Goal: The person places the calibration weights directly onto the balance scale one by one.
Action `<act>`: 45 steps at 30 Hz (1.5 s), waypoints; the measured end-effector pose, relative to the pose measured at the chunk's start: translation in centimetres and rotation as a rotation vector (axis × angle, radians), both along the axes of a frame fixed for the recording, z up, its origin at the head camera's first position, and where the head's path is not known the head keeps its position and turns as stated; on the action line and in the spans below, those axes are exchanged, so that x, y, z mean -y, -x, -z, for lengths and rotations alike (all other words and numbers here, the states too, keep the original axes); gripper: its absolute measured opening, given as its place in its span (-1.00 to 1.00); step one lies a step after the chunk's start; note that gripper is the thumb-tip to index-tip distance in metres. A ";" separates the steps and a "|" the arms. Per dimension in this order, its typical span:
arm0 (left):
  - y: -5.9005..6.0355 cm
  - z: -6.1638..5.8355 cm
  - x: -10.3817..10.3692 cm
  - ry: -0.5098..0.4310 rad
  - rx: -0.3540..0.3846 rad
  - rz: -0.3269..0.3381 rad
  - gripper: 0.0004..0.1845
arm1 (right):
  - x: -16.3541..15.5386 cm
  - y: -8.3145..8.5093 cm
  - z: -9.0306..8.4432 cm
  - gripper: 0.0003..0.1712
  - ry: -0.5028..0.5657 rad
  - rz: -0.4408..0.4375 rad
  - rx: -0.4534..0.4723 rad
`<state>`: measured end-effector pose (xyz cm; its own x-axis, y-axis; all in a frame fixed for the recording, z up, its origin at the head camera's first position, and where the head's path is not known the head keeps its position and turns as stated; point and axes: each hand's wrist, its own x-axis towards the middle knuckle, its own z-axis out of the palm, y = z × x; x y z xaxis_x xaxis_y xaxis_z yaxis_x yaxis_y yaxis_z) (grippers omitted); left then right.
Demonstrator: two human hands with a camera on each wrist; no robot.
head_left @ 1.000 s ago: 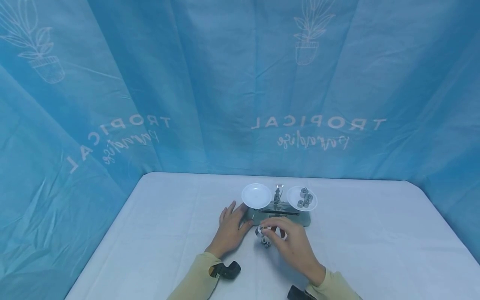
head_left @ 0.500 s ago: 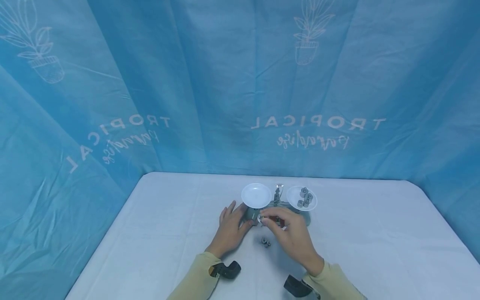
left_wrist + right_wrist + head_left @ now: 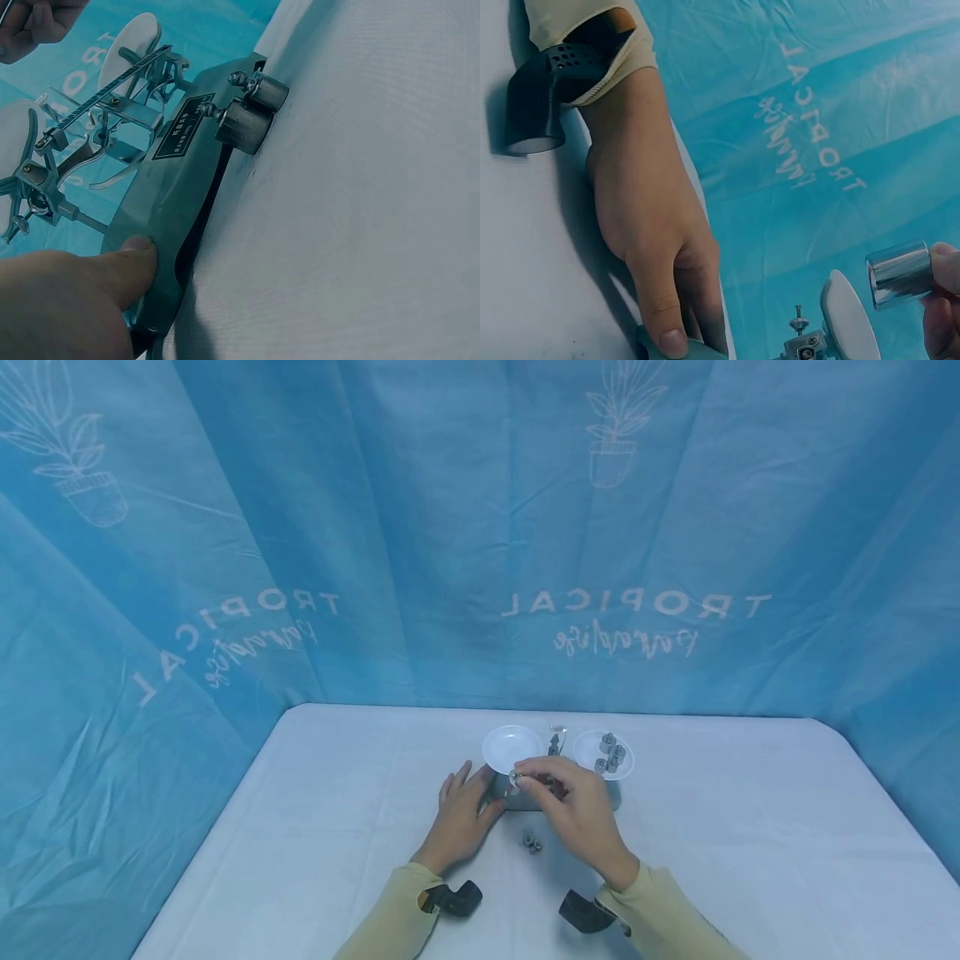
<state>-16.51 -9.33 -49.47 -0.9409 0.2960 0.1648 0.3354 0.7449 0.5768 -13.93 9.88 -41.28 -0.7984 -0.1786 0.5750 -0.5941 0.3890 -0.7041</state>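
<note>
My right hand (image 3: 581,810) pinches a shiny cylindrical metal weight (image 3: 900,274) between thumb and fingers. It holds the weight in the air close to the left white pan (image 3: 512,747) of a small balance scale. My left hand (image 3: 461,817) rests at the left end of the scale's grey-green base (image 3: 165,210), fingers spread and fairly straight, thumb pressed on the front. Several knobbed metal weights (image 3: 611,754) sit on the right pan (image 3: 585,750). A few small weights (image 3: 531,843) stand on the table in front of the base. My right hand hides the scale's middle from the head view.
A white cloth covers the table (image 3: 750,843). Blue printed curtains (image 3: 450,568) hang behind and at the sides. The black wrist cameras, such as the left one (image 3: 463,900), sit low over the table at both cuffs.
My right hand has lifted the weight from beside the small weights on the table and carried it up and forward toward the left pan. My left hand stays where it was.
</note>
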 end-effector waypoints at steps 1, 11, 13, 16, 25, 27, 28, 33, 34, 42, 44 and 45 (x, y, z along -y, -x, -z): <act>0.0 0.0 0.0 -0.002 0.000 0.000 -0.36 | 0.1 0.1 -0.1 -0.84 -0.002 0.006 0.000; 0.1 -0.2 0.1 -0.004 0.001 0.001 -0.38 | 0.6 1.1 -0.4 -0.84 -0.007 0.030 -0.018; 0.1 -0.1 0.1 0.000 -0.002 0.001 -0.38 | 0.6 1.4 -0.5 -0.85 -0.012 0.034 -0.016; 0.2 0.0 0.1 0.005 -0.005 0.001 -0.37 | 0.8 1.6 -0.4 -0.84 -0.011 0.036 -0.009; 0.2 0.0 0.0 0.006 -0.002 0.000 -0.35 | 1.0 2.5 -0.1 -0.83 -0.011 0.058 -0.006; 0.2 0.0 0.1 0.004 -0.003 0.003 -0.35 | 1.1 2.7 -0.1 -0.83 -0.019 0.064 0.001; 0.1 0.0 0.1 0.003 -0.002 0.004 -0.35 | 1.2 2.8 -0.2 -0.83 -0.026 0.067 0.005; 0.0 -0.1 0.1 -0.009 0.007 0.005 -0.35 | 1.7 3.1 -0.3 -0.82 -0.065 0.089 0.027; 0.0 -0.1 0.0 -0.009 0.010 0.003 -0.35 | 1.8 3.2 -0.3 -0.82 -0.074 0.094 0.028; 0.0 0.0 0.0 -0.015 0.014 0.005 -0.34 | 2.3 3.7 -0.3 -0.84 -0.130 0.127 0.029; 0.0 -0.1 0.0 -0.014 0.015 0.004 -0.34 | 2.4 3.8 -0.3 -0.83 -0.148 0.136 0.030; 0.0 0.0 0.0 -0.014 0.016 0.003 -0.34 | 2.5 3.9 -0.4 -0.83 -0.156 0.141 0.031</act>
<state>-16.54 -9.38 -49.46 -0.9425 0.2969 0.1536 0.3284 0.7358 0.5923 -17.81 7.41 -40.90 -0.8384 -0.1492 0.5242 -0.5056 0.5722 -0.6457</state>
